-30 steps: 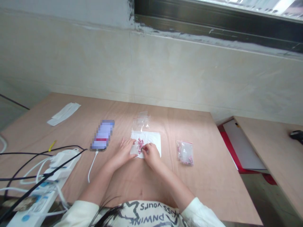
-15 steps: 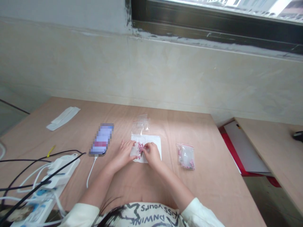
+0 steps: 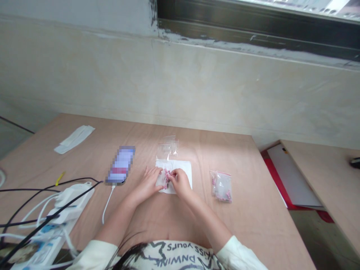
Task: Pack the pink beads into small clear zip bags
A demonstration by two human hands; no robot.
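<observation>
Small, roundish pink beads (image 3: 167,174) sit loosely clustered between the left hand (image 3: 150,180) and the right hand (image 3: 180,181), some hidden by its fingers. Below them I see a white sheet (image 3: 186,167) flat on the counter (image 3: 253,210), beads over its left part, beside a translucent piece (image 3: 160,180), perhaps a bag

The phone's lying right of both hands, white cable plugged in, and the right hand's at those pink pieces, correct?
The side is wrong: the head view shows the phone left of the left hand and right hand. A white cable is plugged in, and the right hand is at the pink pieces.
</observation>
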